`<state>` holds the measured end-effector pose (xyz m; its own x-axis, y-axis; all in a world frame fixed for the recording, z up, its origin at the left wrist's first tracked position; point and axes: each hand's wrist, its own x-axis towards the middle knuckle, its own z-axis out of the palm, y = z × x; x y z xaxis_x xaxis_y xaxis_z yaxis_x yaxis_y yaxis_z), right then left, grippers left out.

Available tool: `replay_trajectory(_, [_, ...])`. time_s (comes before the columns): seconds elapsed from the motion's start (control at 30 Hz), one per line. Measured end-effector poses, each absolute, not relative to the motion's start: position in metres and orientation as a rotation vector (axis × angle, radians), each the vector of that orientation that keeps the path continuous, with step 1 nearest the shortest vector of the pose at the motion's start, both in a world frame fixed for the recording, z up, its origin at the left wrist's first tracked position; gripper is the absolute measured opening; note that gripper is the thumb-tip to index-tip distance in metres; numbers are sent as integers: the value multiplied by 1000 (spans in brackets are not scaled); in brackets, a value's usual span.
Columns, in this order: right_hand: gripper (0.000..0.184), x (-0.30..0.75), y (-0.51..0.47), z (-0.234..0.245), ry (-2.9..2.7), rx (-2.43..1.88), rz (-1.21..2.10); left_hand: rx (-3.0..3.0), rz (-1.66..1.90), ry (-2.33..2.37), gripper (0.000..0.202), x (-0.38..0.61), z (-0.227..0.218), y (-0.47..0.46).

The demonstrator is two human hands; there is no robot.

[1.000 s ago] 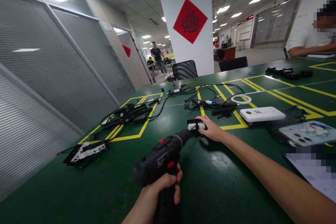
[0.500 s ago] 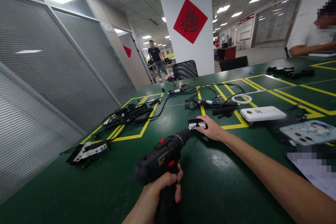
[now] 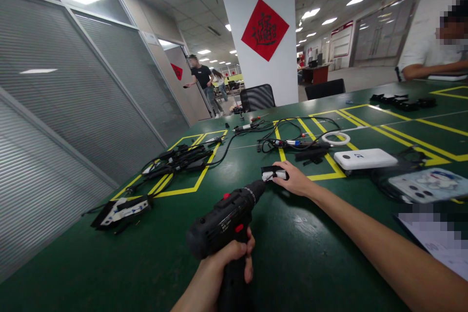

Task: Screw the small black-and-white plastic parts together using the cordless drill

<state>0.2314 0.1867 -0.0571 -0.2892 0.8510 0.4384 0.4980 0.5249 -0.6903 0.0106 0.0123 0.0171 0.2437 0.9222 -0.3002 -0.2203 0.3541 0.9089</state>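
Note:
My left hand [image 3: 234, 256] is wrapped round the grip of a black cordless drill [image 3: 226, 219] with red buttons. The drill's chuck points away and to the right, and its tip meets a small black-and-white part [image 3: 273, 174]. That part is held against the table by my right hand [image 3: 292, 179], whose fingers close over its right side. Whether the bit sits in a screw is too small to tell. Beyond my right hand lie a black cable bundle [image 3: 292, 144] and several small black pieces [image 3: 312, 160].
On the green table [image 3: 153, 253], tangled cables [image 3: 179, 160] and a black-and-white assembly [image 3: 122, 210] lie left. A white power bank [image 3: 365, 159], a phone [image 3: 431, 184] and a paper sheet [image 3: 435, 241] lie right. A person [image 3: 427, 53] sits at the far right.
Both hands, the drill and the small part stay almost where they were. In the background, a standing person has moved left towards the door, and another person shows behind.

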Motion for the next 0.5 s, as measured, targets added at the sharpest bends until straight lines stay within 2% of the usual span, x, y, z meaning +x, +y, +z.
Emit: replay_trajectory(0.5, [45,231,187,-58,-1949,-1088,542,892,936,1018,16,11,17,12])
